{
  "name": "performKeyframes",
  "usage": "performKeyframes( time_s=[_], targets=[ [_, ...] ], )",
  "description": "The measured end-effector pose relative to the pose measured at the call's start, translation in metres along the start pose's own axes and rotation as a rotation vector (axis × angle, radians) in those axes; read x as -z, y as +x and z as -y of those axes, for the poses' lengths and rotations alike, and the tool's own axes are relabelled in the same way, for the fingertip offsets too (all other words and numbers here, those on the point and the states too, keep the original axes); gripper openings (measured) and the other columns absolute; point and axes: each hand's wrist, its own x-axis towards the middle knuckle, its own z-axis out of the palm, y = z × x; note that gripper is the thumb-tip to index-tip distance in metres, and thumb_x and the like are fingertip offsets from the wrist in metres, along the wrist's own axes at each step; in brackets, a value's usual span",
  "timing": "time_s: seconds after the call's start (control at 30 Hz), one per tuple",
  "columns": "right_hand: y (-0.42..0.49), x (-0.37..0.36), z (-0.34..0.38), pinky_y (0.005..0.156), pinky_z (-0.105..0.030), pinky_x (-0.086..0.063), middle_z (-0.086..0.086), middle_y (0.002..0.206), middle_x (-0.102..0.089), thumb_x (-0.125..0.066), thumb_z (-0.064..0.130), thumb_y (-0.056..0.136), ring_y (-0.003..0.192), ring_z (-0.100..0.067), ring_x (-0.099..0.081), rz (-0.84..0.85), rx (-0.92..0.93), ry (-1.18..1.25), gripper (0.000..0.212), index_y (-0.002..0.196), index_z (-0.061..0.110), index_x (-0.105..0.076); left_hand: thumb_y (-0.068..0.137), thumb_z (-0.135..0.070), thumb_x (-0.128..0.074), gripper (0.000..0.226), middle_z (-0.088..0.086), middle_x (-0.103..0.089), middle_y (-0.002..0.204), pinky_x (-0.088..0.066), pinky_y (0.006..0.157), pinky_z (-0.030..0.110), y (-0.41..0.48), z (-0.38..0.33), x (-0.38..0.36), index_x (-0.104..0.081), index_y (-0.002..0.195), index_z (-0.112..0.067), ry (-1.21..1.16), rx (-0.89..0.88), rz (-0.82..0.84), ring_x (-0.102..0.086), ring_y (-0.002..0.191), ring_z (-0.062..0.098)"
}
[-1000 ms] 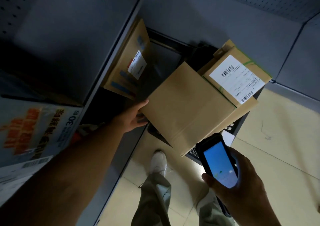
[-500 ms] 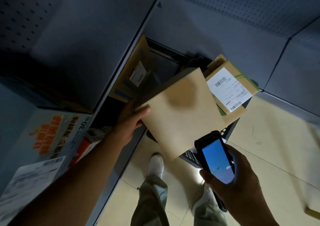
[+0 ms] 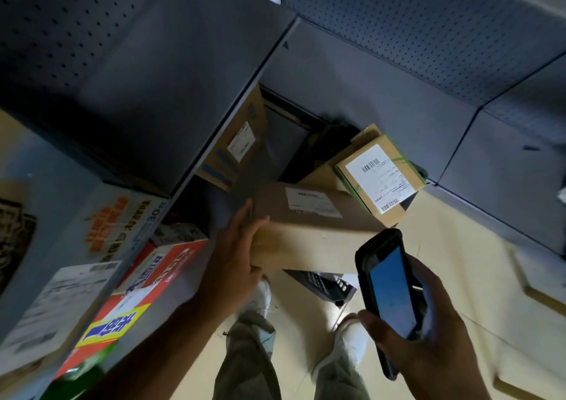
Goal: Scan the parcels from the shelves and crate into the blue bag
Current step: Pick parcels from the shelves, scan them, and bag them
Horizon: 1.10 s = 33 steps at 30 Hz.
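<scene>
Grey metal shelves (image 3: 171, 99) w/ perforated back panels are filling the bkgd, & a pale tiled floor (image 3: 459, 277) is showing below. The left hand (image 3: 235, 246) is gripping a brown box (image 3: 306, 237) by its left end, above a black crate (image 3: 321, 283) that is sitting on the floor. The thumb is hooking over the top edge & one finger is lying along the end face. The other fingers are hiding behind the cardboard, so can't tell how they're lying. The box is tilting w/ a white label (image 3: 312, 205) facing up. The right hand (image 3: 428, 335) is holding a scanner (image 3: 389, 292) by the box's near right corner; can't tell if the two are touching. The fingers are curling round the scanner's right side, the thumb is pressing its lower left edge, & the blue screen is facing the camera. A second parcel (image 3: 376, 179) w/ a barcode label & green strap is lying at the crate's far right, on other cardboard, just beside the held box. A flat parcel (image 3: 235, 145) is leaning under the shelf edge, beyond the left hand. On the left shelf a grey-blue carton (image 3: 101, 212) w/ orange print & a red carton (image 3: 165, 265) are standing side by side. Legs in pale trousers & white shoes (image 3: 263, 292) are standing between the hands.
</scene>
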Motion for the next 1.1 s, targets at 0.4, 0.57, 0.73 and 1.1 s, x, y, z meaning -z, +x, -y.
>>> performKeyframes(
  time_s=[0.4,0.57,0.73,1.1],
  targets=[
    [0.007,-0.026,-0.008,0.096,-0.027,-0.04,0.009,0.107,-0.047,-0.089,0.021,0.067,0.094,-0.01,-0.047,0.019,-0.184,-0.198,0.081,0.136,0.015,-0.047,0.086,-0.05,-0.063,0.02,-0.003,-0.064,0.112,-0.05,0.08,0.022,-0.005,-0.005,0.004,-0.06,0.104,-0.04,-0.694,0.625,0.032,-0.062,0.108,0.02],
    [0.012,-0.03,-0.013,0.075,-0.007,-0.026,0.015,0.1,-0.041,-0.088,0.022,0.069,0.086,-0.002,-0.041,0.011,-0.182,-0.176,0.076,0.131,0.022,-0.044,0.102,-0.034,-0.059,0.015,-0.005,-0.067,0.096,-0.055,0.076,0.036,0.005,-0.001,0.0,-0.064,0.09,-0.04,-0.6,0.71,-0.075,-0.066,0.093,0.021],
    [0.014,-0.032,-0.023,0.092,-0.021,-0.034,0.012,0.114,-0.046,-0.089,0.034,0.066,0.101,-0.009,-0.045,-0.024,-0.162,-0.267,0.085,0.137,0.02,-0.044,0.095,-0.043,-0.062,0.017,0.005,-0.06,0.128,-0.057,0.092,0.056,0.019,0.017,0.005,-0.06,0.112,-0.049,-0.779,0.955,0.013,-0.061,0.116,0.031],
    [0.021,-0.029,-0.027,0.087,-0.015,-0.03,0.011,0.121,-0.049,-0.088,0.039,0.066,0.102,-0.005,-0.043,-0.006,-0.17,-0.298,0.086,0.137,0.023,-0.043,0.078,-0.05,-0.079,0.053,0.015,-0.073,0.121,-0.05,0.105,0.056,0.012,0.037,-0.004,-0.069,0.12,-0.018,-0.977,1.264,0.183,-0.069,0.113,0.03]
  ],
)
